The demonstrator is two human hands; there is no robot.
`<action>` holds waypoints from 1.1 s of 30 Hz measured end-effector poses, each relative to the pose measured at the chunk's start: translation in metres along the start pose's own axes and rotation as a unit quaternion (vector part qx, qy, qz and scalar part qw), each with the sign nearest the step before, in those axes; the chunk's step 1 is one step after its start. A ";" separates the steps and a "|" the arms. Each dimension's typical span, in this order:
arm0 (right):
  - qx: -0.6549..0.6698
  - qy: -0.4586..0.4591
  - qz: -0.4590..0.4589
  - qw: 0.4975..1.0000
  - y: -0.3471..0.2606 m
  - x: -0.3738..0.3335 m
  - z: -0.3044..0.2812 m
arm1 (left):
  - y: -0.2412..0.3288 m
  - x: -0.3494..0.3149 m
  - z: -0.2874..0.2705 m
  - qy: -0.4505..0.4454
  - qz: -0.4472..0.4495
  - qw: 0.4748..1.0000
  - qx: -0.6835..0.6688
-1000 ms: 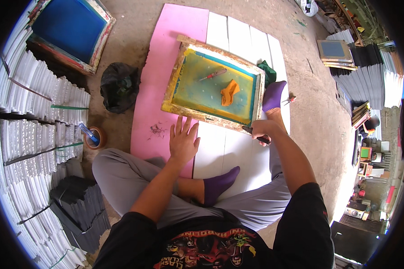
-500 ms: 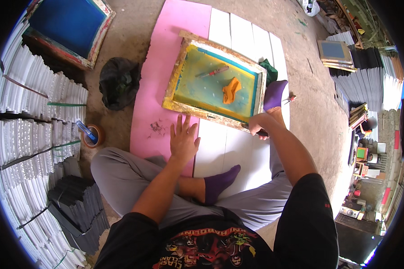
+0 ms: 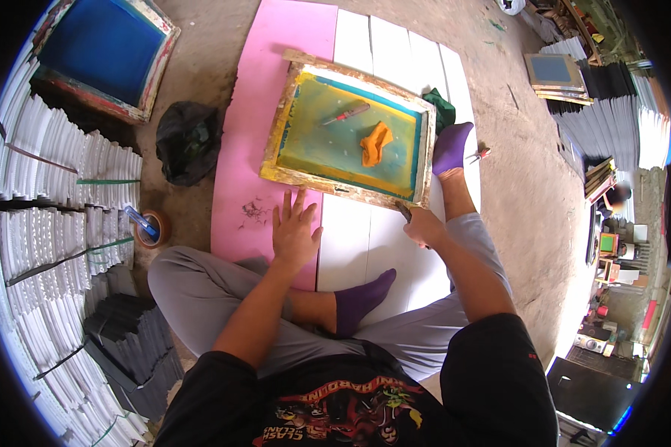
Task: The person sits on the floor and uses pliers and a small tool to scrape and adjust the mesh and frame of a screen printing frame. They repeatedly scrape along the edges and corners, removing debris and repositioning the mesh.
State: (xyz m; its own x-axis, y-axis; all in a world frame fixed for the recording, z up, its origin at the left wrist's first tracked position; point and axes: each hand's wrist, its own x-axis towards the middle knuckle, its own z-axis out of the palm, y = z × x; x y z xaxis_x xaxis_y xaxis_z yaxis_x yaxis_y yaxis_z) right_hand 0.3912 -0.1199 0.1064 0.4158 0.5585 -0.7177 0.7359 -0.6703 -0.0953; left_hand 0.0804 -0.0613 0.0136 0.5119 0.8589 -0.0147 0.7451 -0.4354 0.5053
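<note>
A wooden-framed printing screen [image 3: 373, 197] with a worn, paint-stained rim lies in front of me, its mesh yellow-green with blue edges. On the mesh rest a red-handled screwdriver [image 3: 350, 112] and a crumpled orange cloth [image 3: 376, 143]. My right hand [image 3: 426, 226] is closed around a dark hand tool [image 3: 404, 211], whose tip meets the near rim close to the right corner; its exact kind is unclear. My left hand [image 3: 294, 237] is open with fingers spread, over the pink board, fingertips by the near rim.
Under the screen lie a pink board [image 3: 238, 141] and white panels [image 3: 391, 246]. Dark scraps [image 3: 255, 211] sit left of my left hand. A green cloth [image 3: 441, 108] and a red-handled tool [image 3: 482, 154] are near my right foot. Sheet stacks [image 3: 48, 246] and a black bag [image 3: 188, 141] stand left.
My right hand has drawn back toward me and slightly left, with the dark tool now pointing at the rim. The left hand stays spread by the near rim. The whole view has shifted slightly.
</note>
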 end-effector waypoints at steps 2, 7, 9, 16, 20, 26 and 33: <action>-0.008 0.066 -0.051 0.996 0.025 0.013 0.027 | -0.001 -0.001 0.005 0.011 0.007 1.000 -0.006; 0.013 0.185 -0.060 0.981 0.044 0.021 0.072 | -0.001 -0.001 0.008 0.000 0.002 1.000 0.010; 0.043 0.174 -0.027 0.983 0.037 0.018 0.078 | -0.004 -0.003 0.010 -0.005 -0.003 1.000 0.016; 0.150 0.208 -0.044 0.966 0.039 0.020 0.105 | 0.003 -0.007 0.007 0.050 0.003 0.999 -0.020; 0.172 0.173 -0.109 0.964 0.031 0.007 0.106 | 0.007 0.002 -0.002 0.005 0.009 0.970 -0.244; 0.201 0.130 -0.276 0.931 -0.032 -0.028 0.106 | 0.015 -0.001 -0.008 -0.072 -0.116 0.838 -0.528; 0.220 0.033 -0.363 0.905 -0.115 -0.044 0.135 | -0.031 -0.012 -0.049 -0.082 -0.216 0.824 -0.517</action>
State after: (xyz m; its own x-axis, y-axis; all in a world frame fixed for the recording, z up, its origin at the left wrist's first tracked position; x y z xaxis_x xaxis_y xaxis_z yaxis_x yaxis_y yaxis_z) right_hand 0.2159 -0.1341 0.0558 -0.0497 0.9480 -0.3145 0.5506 -0.2367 -0.8005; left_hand 0.0304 -0.0447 0.0403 0.4086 0.7881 -0.4604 0.1540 0.4376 0.8859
